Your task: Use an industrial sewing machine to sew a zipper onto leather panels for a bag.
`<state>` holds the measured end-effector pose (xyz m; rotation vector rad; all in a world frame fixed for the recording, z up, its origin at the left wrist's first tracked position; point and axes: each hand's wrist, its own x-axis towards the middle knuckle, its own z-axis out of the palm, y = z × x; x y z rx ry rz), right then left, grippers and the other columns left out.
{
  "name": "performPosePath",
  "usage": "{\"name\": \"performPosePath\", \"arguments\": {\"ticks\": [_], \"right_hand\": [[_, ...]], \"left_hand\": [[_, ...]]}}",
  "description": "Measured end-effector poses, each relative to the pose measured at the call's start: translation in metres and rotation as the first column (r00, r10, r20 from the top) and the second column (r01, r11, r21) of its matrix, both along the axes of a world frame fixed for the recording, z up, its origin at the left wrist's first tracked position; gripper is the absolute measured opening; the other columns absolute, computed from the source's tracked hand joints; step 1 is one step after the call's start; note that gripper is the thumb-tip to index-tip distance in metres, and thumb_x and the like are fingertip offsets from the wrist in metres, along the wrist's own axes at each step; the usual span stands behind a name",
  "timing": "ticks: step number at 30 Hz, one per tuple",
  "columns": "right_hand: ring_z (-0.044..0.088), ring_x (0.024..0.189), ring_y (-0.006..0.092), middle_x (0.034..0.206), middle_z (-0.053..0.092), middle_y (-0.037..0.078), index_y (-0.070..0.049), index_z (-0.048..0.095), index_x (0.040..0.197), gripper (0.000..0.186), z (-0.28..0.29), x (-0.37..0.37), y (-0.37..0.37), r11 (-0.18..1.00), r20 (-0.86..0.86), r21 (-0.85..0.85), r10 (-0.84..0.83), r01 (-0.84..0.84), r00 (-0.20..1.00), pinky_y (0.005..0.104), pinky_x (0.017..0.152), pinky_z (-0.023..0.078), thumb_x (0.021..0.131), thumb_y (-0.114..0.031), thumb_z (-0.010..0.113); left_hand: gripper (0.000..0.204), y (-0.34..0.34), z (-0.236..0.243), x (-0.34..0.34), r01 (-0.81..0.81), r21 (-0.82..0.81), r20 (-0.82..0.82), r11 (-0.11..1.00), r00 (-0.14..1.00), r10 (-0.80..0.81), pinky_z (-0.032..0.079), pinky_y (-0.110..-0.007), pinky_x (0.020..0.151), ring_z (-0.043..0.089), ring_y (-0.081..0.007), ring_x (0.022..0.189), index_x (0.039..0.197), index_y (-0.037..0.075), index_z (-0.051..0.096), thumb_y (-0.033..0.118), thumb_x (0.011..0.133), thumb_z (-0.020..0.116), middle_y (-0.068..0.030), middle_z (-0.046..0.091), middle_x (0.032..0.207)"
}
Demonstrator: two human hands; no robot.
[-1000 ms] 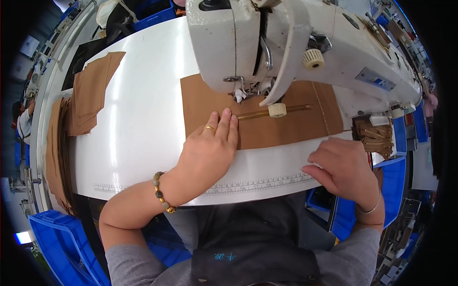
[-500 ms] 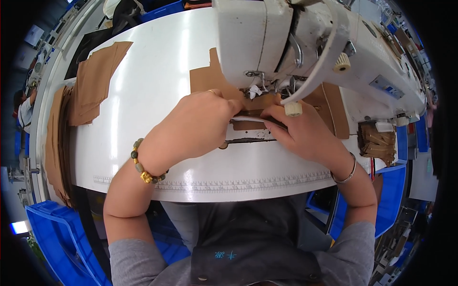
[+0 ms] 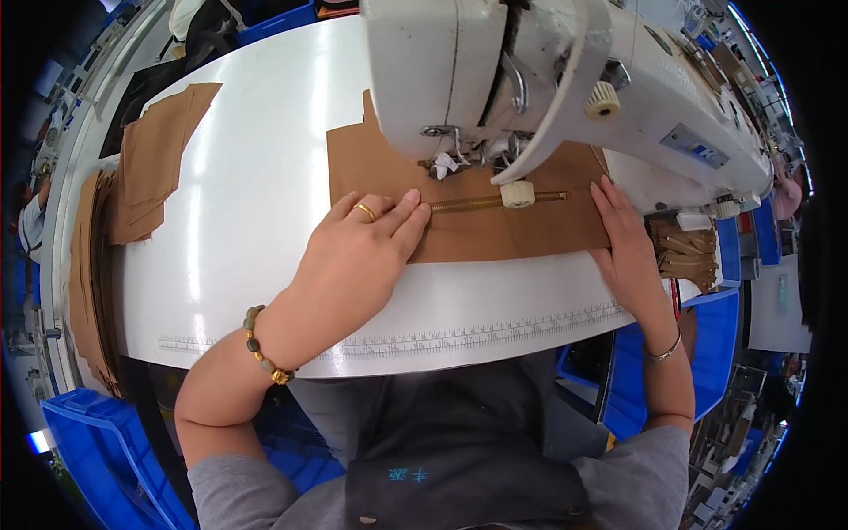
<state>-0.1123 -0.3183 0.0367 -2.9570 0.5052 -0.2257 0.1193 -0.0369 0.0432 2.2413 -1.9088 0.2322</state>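
Resting on a brown panel [image 3: 477,238] — two hands at a sewing machine [image 3: 433,79]

Panel flat on white table [image 3: 247,265], partly beneath the machine's head; brassy zipper [image 3: 464,205] running across it. Left hand [image 3: 353,252] — palm down, fingers extended, grasping nothing — lies over the panel's left part, fingertips at the zipper's left end. Right hand [image 3: 629,252] at the panel's right edge; whether it pinches that edge, cannot tell. Brown cut pieces [image 3: 163,159] piled at left; brown strips [image 3: 685,252] bunched just right of the right hand.

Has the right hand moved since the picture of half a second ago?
Yes. Judged against the cream machine knob over the zipper, the right hand has moved rightward.
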Motion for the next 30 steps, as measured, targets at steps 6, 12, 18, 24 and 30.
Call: {"name": "performPosePath", "arguments": {"ticks": [6,12,18,24,30], "right_hand": [[0.052,0.138,0.041,0.151,0.053,0.019,-0.002,0.055,0.146,0.067,0.016,0.034,0.04,0.954,0.138,-0.004,0.298,-0.3,0.945,0.0473,0.114,0.046,0.081,-0.005,0.07],[0.064,0.106,0.0368,0.112,0.065,0.018,0.001,0.065,0.119,0.038,0.005,0.098,0.067,0.905,0.099,0.022,0.422,-0.426,0.901,0.0468,0.088,0.055,0.083,-0.008,0.072],[0.065,0.097,0.0358,0.102,0.065,0.018,-0.003,0.07,0.115,0.027,-0.001,0.097,0.065,0.925,0.133,0.058,0.366,-0.376,0.921,0.0473,0.08,0.055,0.089,-0.011,0.072],[0.065,0.094,0.036,0.097,0.066,0.017,-0.006,0.075,0.111,0.021,-0.007,0.098,0.064,0.921,0.21,0.12,0.342,-0.371,0.916,0.0466,0.078,0.054,0.092,-0.015,0.071],[0.065,0.091,0.0367,0.1,0.069,0.016,-0.007,0.075,0.11,0.018,0.0,0.099,0.064,0.915,0.193,0.143,0.348,-0.377,0.918,0.047,0.079,0.054,0.097,-0.016,0.068]], "left_hand": [[0.053,-0.003,0.01,0.008,-0.023,0.071,-0.254,0.997,0.966,0.04,0.055,-0.041,0.099,0.067,-0.0314,0.112,0.131,0.0,0.069,-0.005,0.078,0.065,-0.0133,0.071,0.133],[0.04,0.003,0.004,0.0,-0.113,-0.248,-0.262,0.962,0.964,0.045,0.058,-0.041,0.089,0.07,-0.0324,0.099,0.118,0.001,0.072,-0.003,0.079,0.068,-0.0096,0.077,0.105],[0.027,0.062,0.0,-0.022,0.206,-0.404,0.058,0.891,0.978,-0.2,0.058,-0.043,0.084,0.066,-0.025,0.086,0.103,0.009,0.074,0.01,0.077,0.08,-0.0045,0.069,0.094],[0.046,0.044,-0.026,0.012,-0.191,-0.016,-0.226,0.982,0.957,0.182,0.036,-0.056,0.119,0.055,-0.0326,0.135,0.134,0.003,0.063,0.029,0.097,0.07,-0.014,0.064,0.135],[0.047,-0.031,-0.05,0.095,-0.145,0.023,-0.176,0.989,0.973,0.147,0.045,-0.05,0.107,0.06,-0.0298,0.12,0.131,0.005,0.064,0.029,0.092,0.076,-0.0141,0.067,0.128]]}}
